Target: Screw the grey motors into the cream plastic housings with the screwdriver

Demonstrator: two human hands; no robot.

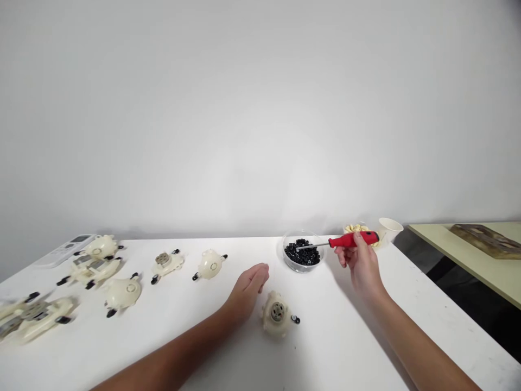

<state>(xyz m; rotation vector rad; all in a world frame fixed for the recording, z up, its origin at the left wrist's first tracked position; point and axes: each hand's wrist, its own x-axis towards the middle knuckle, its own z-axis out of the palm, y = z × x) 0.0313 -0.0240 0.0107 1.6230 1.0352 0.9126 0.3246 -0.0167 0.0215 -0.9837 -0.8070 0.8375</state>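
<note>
One remote control (61, 252) and several cream plastic parts (124, 292) are spread on the desk (163, 309), well left of the bowl (301, 267). Nearer than the bowl and to its left, the left hand (249, 283) is held with fingers curled; whether anything is pinched in that grip cannot be told. Just beside it, nearer than the bowl, a single cream part (277, 314) is left unheld and could be pushed askew if brushed by the fingers. Black pieces (307, 255) are heaped inside the bowl. Over its right rim a screwdriver (344, 240) is pointed at them, its handle closed in the right hand's (360, 266) grip. Were the shaft pressed on the rim, the bowl might be tipped and its pieces scattered. Right of the bowl, a cup (389, 228) could be knocked by the handle's end.
</note>
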